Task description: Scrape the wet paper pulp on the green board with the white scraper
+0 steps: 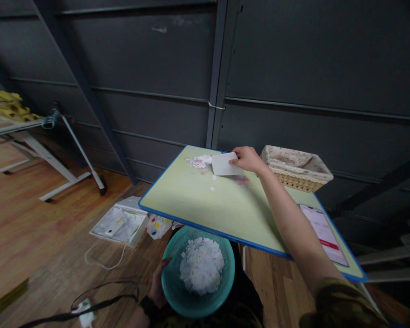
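Note:
My right hand (pixel 248 159) pinches a flat white card (pixel 225 164) by its right end, low over the far part of a pale green table (pixel 222 205). Left of the card, and meeting its edge, lies a small heap of white and reddish scraps (pixel 200 161). A few loose bits and a pinkish smudge (pixel 242 180) mark the tabletop nearby. Below the near edge, my left hand (pixel 159 282) grips the left rim of a teal plastic basket (pixel 229 291). White scraps of what looks like paper (pixel 202 266) are piled inside it.
A wicker basket (pixel 297 180) with a cloth lining stands at the table's far right, and a phone (pixel 324 234) lies near the right edge. On the floor at left are an open white box (pixel 136 230), a printed bag (pixel 158 226) and cables (pixel 109 283). A dark panelled wall (pixel 157 118) rises behind.

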{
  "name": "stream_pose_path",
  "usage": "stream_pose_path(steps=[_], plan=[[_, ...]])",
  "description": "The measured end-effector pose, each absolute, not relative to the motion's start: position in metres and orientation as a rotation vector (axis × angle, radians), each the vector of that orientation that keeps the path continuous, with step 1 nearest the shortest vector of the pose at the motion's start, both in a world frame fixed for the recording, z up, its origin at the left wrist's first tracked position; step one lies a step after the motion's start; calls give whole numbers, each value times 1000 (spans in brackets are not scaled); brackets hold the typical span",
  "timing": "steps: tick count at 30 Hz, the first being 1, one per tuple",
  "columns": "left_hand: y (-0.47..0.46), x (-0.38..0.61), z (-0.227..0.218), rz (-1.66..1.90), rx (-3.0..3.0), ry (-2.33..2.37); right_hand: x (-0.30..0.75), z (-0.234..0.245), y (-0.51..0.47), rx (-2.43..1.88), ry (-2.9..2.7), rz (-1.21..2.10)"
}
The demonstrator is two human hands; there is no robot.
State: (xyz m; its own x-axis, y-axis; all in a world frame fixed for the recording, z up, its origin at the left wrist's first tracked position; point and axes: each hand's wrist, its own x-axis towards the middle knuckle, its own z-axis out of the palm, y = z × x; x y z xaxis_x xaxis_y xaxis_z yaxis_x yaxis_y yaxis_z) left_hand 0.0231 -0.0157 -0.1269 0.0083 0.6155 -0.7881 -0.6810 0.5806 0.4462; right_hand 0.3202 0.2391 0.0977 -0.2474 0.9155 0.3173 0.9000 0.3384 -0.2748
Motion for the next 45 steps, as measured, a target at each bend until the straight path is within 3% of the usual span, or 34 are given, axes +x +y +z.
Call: stream_pose_path(steps=[26, 36, 45], plan=[[-16, 24, -124, 986, -48, 1158, 308, 101, 229, -1770, -2308, -249], [-14, 21, -130, 992, -35, 1171, 322, 117, 224, -1695, -2387, -160], [-14, 21, -137, 1044, -46, 1195, 320, 126, 216, -1551, -2397, 210]])
